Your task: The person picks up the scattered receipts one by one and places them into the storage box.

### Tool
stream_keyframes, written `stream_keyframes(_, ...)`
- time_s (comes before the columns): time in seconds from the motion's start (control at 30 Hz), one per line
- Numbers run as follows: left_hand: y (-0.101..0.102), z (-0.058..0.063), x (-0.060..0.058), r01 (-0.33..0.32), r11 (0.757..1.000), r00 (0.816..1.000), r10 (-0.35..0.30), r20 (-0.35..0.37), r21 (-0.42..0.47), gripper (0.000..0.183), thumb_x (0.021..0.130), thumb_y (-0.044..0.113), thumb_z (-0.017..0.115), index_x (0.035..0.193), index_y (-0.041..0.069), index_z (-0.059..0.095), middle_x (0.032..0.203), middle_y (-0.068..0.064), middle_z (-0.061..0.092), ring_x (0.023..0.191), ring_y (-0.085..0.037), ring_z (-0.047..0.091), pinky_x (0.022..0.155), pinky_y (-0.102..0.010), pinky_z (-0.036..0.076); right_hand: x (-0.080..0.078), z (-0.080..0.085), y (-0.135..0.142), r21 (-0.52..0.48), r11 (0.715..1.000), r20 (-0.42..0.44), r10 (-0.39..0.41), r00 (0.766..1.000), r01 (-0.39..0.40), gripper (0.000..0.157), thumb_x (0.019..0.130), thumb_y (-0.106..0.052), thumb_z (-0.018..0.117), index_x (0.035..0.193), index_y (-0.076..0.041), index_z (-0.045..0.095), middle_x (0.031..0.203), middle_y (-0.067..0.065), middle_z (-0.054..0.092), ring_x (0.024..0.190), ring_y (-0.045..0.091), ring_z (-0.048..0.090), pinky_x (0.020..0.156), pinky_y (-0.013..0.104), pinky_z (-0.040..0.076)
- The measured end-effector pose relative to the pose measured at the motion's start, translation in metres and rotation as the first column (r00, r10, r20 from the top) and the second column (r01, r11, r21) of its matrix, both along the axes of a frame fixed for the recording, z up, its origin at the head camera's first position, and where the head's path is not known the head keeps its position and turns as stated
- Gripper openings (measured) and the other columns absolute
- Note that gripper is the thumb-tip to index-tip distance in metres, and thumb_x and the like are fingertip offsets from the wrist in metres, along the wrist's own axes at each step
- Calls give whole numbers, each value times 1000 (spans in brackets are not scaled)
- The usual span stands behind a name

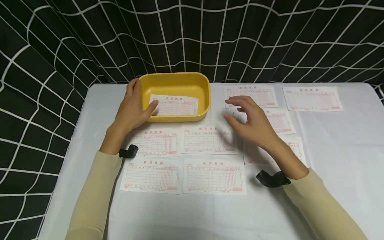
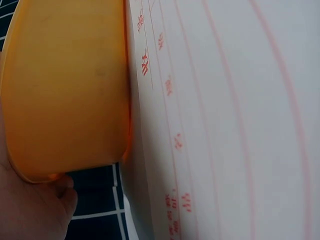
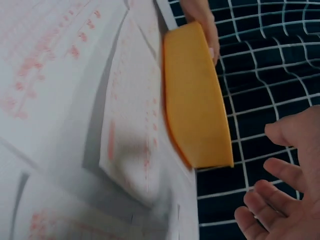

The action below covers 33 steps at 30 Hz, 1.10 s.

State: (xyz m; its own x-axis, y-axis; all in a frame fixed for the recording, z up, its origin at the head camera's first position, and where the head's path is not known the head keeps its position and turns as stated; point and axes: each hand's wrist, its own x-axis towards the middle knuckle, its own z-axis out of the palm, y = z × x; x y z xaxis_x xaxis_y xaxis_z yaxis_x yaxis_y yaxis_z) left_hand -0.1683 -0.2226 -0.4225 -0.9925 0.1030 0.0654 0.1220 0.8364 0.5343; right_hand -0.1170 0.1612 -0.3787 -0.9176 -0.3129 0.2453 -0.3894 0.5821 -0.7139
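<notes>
At the left end of a yellow plastic tub (image 1: 175, 80), my left hand (image 1: 127, 108) grips the rim, thumb over the inside and fingers along the outer wall. Inside the tub lies a white form slip (image 1: 177, 106) printed in red. The left wrist view has the tub's side wall (image 2: 65, 85) close up, with part of the left hand (image 2: 37, 205) at its corner. My right hand (image 1: 255, 125) hovers right of the tub over several slips, fingers bent loosely and apart from the thumb, holding nothing. The right wrist view confirms those spread fingers (image 3: 272, 195).
Several similar slips lie in front of the tub, among them one front left slip (image 1: 150, 176) and one front middle slip (image 1: 214, 176). More overlap under the right hand; another slip (image 1: 312, 99) lies far right. Behind the white-covered table (image 1: 180, 216) hangs a black, white-gridded cloth (image 1: 192, 33).
</notes>
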Motion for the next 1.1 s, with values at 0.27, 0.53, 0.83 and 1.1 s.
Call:
stream_keyframes(0.27,0,-2,-3,3,1000,1000,-2,-8,25,98,98,54,60,170,8,13,177,-11,12,148,-39,43,124,-57,39,25,-7,21,60,998,3,-22,1000,22,44,96,-13,75,138,-6,65,143,13,62,139,32,56,112,51,43)
stream_keyframes(0.53,0,-2,-4,9,1000,1000,-9,-11,3,99,98,55,59,170,7,11,177,-12,12,153,-37,37,126,-57,36,55,-25,42,65,995,-38,-70,997,72,47,91,-10,79,136,-7,66,141,13,63,136,35,56,110,13,32)
stream_keyframes(0.83,-3,-1,-1,3,1000,1000,-2,-20,6,97,99,53,60,170,6,13,176,-13,13,146,-39,43,124,-56,40,67,-35,73,102,983,-74,-147,986,154,49,86,-3,82,133,-5,67,136,15,63,125,29,56,103,7,29)
stream_keyframes(1.1,-1,-2,-1,2,1000,1000,-2,-15,7,98,98,52,61,170,6,13,176,-13,13,147,-39,42,125,-56,38,80,-47,95,123,973,-64,-187,980,193,50,85,-2,82,132,-3,67,136,20,61,125,38,55,107,5,24)
